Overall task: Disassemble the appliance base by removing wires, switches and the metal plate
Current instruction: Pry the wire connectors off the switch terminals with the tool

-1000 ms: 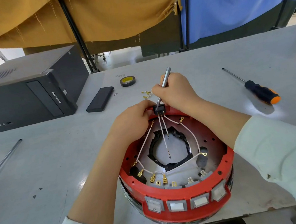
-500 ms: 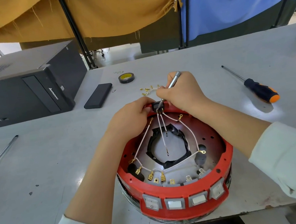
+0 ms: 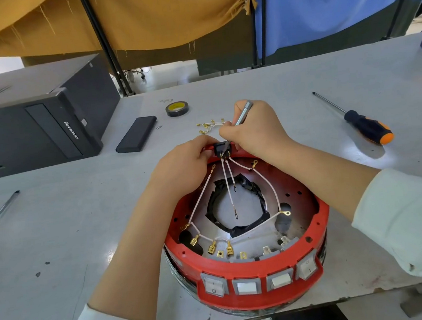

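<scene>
round red plastic appliance base point(image 3: 252, 292), lower centre | grey-framed white rocker switches point(image 3: 245, 285) | white wires point(image 3: 273, 195) with brass-gold terminals | black socket block point(image 3: 221, 148) | black-and-orange-handled screwdriver point(image 3: 369, 130), right | black tape roll, yellow core point(image 3: 178, 108) | black computer tower point(image 3: 29, 126), upper left | pale grey tabletop point(image 3: 55, 228) | mustard and blue curtains, top

Glossy red plastic base point(image 3: 247, 295), matt grey table point(image 3: 57, 241)

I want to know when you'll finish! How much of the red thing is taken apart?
Some is done: loose wires already lie on the table. Right now the left hand steadies the red base while the right hand works a metal tool at the black connector. Left: white wires, four switches, the metal plate.
</scene>
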